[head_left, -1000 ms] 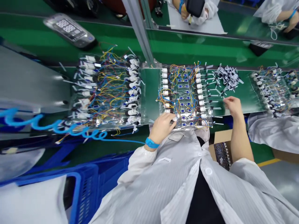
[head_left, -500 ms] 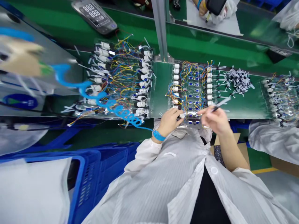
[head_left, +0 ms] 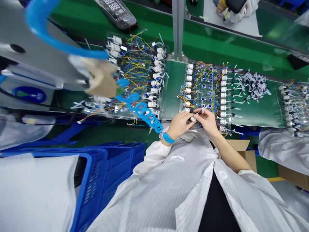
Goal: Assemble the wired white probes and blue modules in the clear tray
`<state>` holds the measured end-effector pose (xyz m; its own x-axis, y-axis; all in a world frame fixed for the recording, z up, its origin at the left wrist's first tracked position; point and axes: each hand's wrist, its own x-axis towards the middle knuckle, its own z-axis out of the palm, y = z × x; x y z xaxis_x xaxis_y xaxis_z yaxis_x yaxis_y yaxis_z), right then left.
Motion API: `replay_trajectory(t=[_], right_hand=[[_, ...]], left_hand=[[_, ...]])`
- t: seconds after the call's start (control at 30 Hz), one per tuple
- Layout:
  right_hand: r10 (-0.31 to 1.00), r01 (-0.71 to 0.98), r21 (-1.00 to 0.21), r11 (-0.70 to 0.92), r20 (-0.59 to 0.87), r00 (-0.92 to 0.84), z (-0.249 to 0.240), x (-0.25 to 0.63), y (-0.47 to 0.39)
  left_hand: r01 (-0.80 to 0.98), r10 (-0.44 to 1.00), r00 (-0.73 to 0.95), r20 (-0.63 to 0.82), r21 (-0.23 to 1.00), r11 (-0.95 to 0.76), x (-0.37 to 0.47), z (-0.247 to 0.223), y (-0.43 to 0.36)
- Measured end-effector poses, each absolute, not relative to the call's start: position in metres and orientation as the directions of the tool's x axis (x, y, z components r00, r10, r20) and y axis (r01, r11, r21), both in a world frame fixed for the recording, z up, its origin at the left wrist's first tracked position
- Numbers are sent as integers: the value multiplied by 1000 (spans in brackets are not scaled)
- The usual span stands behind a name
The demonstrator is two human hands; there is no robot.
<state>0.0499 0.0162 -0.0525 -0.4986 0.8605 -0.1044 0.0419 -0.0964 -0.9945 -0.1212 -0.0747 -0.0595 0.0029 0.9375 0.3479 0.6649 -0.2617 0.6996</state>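
Near the middle of the frame, the left hand (head_left: 180, 125) is pinching a small white part (head_left: 193, 119), its fingers nearly closed. The right hand (head_left: 207, 121) is sitting right beside it, its fingers also pinching, seemingly on a dark and white strip (head_left: 200, 112). The part is probably feeling light and hard; its round white end is looking best for holding.

Near the top left of my view lies a device with a digital display (head_left: 118, 14), and an upright metal post (head_left: 178, 29) stands right of it. At the left edge I see a grey metal housing (head_left: 48, 64) and a blue oval label (head_left: 29, 94). White sheets (head_left: 38, 193) lie in a blue plastic crate (head_left: 98, 174) at my lower left. An open cardboard box (head_left: 249, 159) sits at lower right, left of a yellow floor line (head_left: 276, 178).
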Motion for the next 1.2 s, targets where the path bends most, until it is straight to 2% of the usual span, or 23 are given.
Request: replay_trajectory(t=[0.1, 0.23, 0.43, 0.57, 0.8, 1.2], right_hand=[[876, 17, -997, -69, -69, -478, -57, 56, 12], [913, 45, -995, -89, -100, -395, -57, 60, 9], [877, 68, -996, -59, -84, -473, -43, 67, 7], [895, 128, -987, 95, 28, -445, -33, 71, 6], [855, 238, -934, 265, 113, -507, -34, 70, 3], [854, 308, -929, 208, 19, -520, -39, 69, 4]], left_hand=[[674, 935, 26, 355, 684, -279, -121, -59, -73], [691, 927, 38, 374, 660, -294, -120, -59, -72], [710, 941, 30, 336, 655, -256, -119, -61, -71], [720, 945, 35, 327, 647, -250, -120, -61, -71], [721, 949, 45, 311, 648, -246, -120, -60, -72], [725, 953, 48, 298, 646, -239, -120, -59, -72]])
